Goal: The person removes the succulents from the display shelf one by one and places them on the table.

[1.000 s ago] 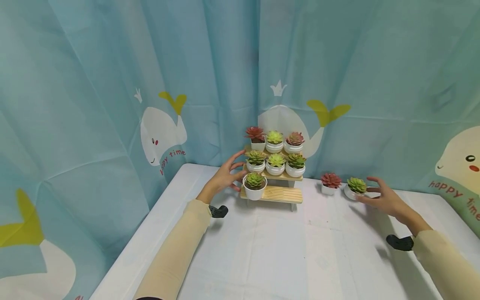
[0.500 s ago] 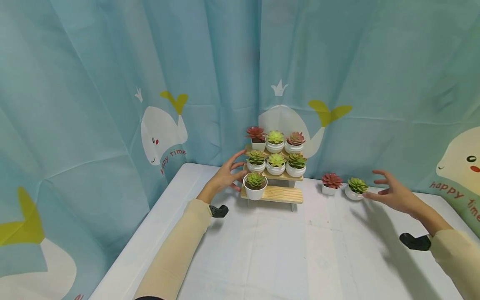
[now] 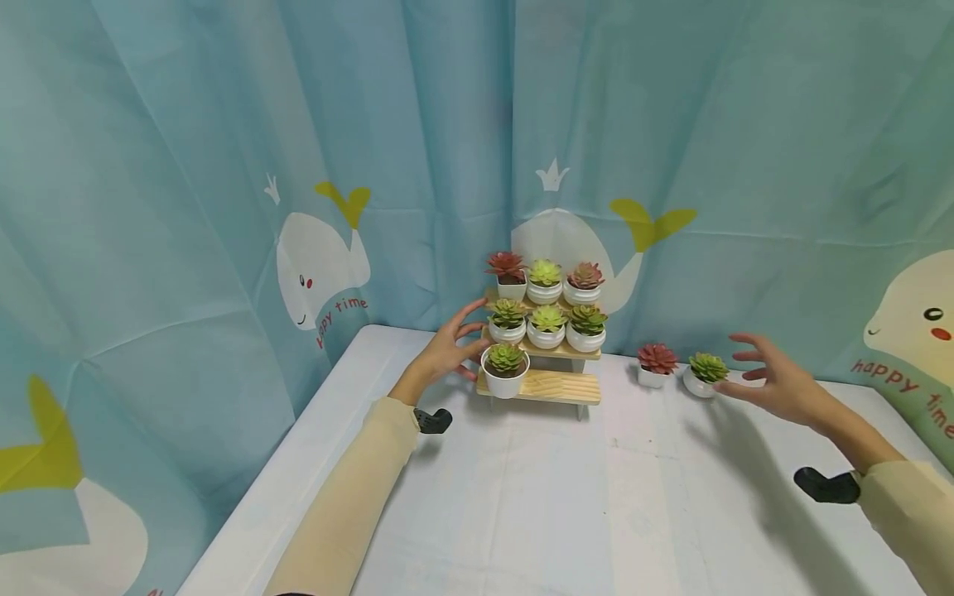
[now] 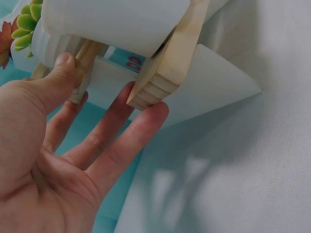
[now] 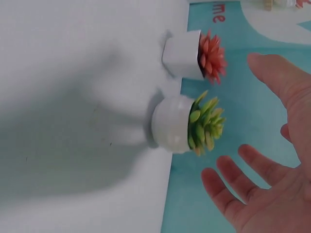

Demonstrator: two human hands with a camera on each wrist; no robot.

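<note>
A three-tier wooden plant stand stands at the back of the table. My left hand is at its left side. In the left wrist view, the thumb rests by the end of the middle board and spread fingertips touch the end of the lowest board. A green succulent in a white pot sits on the lowest board's left end. My right hand hovers, fingers spread and slightly bent, just right of a green succulent in a round white pot. The right wrist view shows a gap between them.
Several potted succulents fill the upper two tiers. A red succulent in a square white pot stands between the stand and the round pot. A blue whale-print curtain hangs behind the white-covered table.
My right hand has drawn back to the right, away from the round-potted green succulent, which stays on the table. The left hand has kept its place at the stand.
</note>
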